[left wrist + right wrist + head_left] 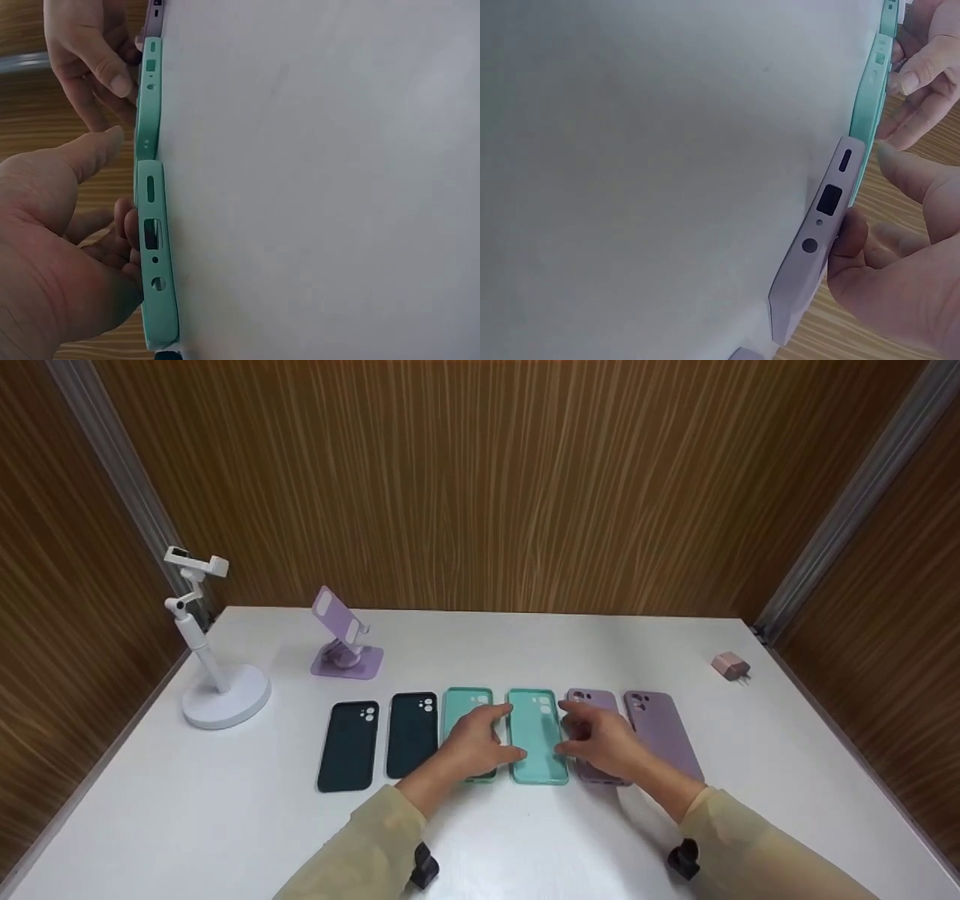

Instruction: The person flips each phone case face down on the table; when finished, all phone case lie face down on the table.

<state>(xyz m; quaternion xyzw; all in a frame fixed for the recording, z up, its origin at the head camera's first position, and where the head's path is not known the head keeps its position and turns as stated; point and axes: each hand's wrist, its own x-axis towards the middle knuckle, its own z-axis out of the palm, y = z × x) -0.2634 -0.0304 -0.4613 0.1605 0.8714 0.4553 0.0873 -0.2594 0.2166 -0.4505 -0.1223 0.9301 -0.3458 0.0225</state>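
Observation:
Face up on the white table lies a teal phone case (535,739), its hollow inside showing, between my two hands. At its left edge is my left hand (474,742), thumb and index finger spread; it covers part of another teal phone case (459,705). My right hand (606,741) stands at the right edge, above a purple phone case (596,697) that it partly hides. In the left wrist view, the thumb (97,154) is held out straight. The right thumb (907,169) reaches toward the teal case's edge; whether it touches is unclear.
Two black phone cases (349,746) lie at the row's left, and a second purple phone case (664,731) ends it at right. Behind are a white phone stand (225,697), a purple phone stand (345,630) and a pink charger plug (729,665). Wood-grain panels (480,487) enclose the table.

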